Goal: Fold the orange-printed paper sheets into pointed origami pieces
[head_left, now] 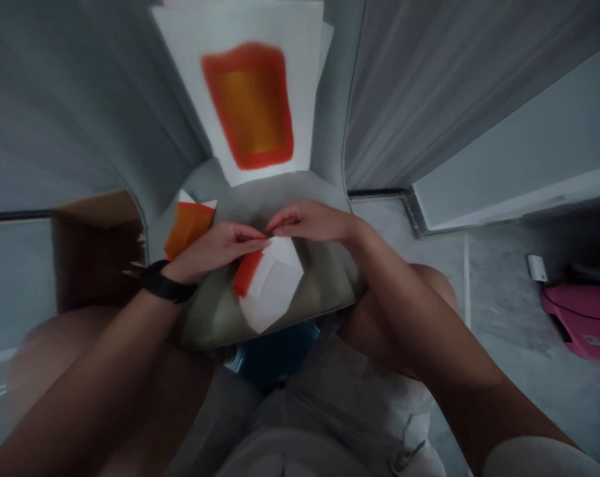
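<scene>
A piece of folded paper (273,286), white with a red-orange strip along its left side, lies over the front of a chair seat (330,285). My left hand (225,246), with a black band on the wrist, has its thumb and fingers closed on the paper's upper left edge. At the top corner, my right hand (304,220) pinches the same paper, its fingertips close to the left ones. Beside my left hand rests another folded paper piece (187,228), orange with white pointed corners. The exact fold under my fingertips is hidden.
White sheets (307,86) with a red and orange printed shape lean on the chair's backrest. An open cardboard box (94,199) stands on the left. A pink object (583,318) and a small white device (536,267) are at the right. Grey curtains (429,66) hang behind.
</scene>
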A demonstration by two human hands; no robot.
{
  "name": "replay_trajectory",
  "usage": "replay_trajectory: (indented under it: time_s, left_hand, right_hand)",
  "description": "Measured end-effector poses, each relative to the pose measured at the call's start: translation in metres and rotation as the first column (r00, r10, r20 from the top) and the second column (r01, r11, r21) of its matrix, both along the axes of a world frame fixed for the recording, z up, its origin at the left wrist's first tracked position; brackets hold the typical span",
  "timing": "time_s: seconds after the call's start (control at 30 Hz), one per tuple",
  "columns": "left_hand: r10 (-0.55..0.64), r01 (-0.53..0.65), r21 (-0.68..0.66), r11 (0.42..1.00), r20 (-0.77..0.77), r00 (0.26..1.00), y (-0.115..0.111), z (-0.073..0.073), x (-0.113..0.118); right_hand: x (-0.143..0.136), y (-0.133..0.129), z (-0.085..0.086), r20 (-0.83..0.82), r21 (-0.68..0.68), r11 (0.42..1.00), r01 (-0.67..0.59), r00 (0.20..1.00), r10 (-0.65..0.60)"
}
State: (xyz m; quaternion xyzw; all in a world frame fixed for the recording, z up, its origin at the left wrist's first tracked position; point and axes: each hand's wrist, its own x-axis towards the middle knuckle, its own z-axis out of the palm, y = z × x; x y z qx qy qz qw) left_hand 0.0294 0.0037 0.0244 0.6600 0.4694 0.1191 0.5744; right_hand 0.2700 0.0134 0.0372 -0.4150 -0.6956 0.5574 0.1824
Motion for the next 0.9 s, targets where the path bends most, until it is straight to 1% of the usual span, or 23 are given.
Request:
replay_trajectory:
  time_s: [0.07,0.2,0.27,0.33,0.43,0.5,0.57,0.67,0.73,0.77,0.83,0.9]
  left_hand:
    - [-0.016,0.016,0.02,1.0,-0.017,1.0,0.001,-0.001,-0.001]
    - [0.059,-0.058,0.045,0.997,-0.018,0.998,0.0,0.001,-0.002]
    - [0.077,-0.076,0.035,0.996,-0.01,0.997,-0.002,0.003,0.0]
    - [0.067,-0.068,0.016,0.998,0.011,0.998,-0.004,0.003,0.001]
    - [0.078,-0.078,-0.002,0.997,0.066,0.995,-0.007,-0.001,0.002]
    - [0.136,-0.136,-0.01,0.991,0.096,0.986,-0.011,-0.005,0.002]
    - [0.233,-0.232,-0.024,0.972,0.133,0.963,-0.017,-0.01,0.002]
    - [0.421,-0.42,-0.054,0.906,0.221,0.88,-0.034,-0.015,0.005]
    - [0.531,-0.537,-0.059,0.841,0.276,0.801,-0.05,-0.017,0.009]
    - [0.585,-0.598,-0.056,0.799,0.298,0.754,-0.059,-0.018,0.01]
    - [0.684,-0.712,-0.053,0.701,0.336,0.648,-0.079,-0.021,0.013]
    - [0.735,-0.781,-0.046,0.623,0.374,0.565,-0.1,-0.027,0.015]
  right_hand:
    - [0.0,0.0,0.004,0.003,0.031,0.999,0.01,1.0,-0.01]
    - [-0.001,-0.002,0.013,0.004,0.055,0.996,0.064,0.998,-0.064]
    - [-0.001,-0.003,0.014,0.02,0.062,0.996,0.068,0.997,-0.069]
    - [0.001,-0.003,0.013,0.051,0.091,0.994,0.053,0.997,-0.058]
    - [0.005,-0.002,0.006,0.127,0.208,0.978,0.034,0.99,-0.062]
    - [0.007,-0.001,0.002,0.19,0.329,0.942,0.068,0.972,-0.136]
    - [0.009,-0.003,-0.001,0.216,0.434,0.89,0.141,0.943,-0.255]
    - [0.009,-0.016,0.0,0.162,0.532,0.797,0.284,0.89,-0.426]
    - [0.009,-0.036,-0.001,0.086,0.568,0.717,0.404,0.837,-0.54]
    - [0.009,-0.049,-0.003,0.037,0.57,0.671,0.474,0.801,-0.597]
    - [0.008,-0.08,-0.011,-0.076,0.525,0.585,0.618,0.719,-0.691]
    - [0.005,-0.114,-0.025,-0.115,0.437,0.545,0.716,0.645,-0.755]
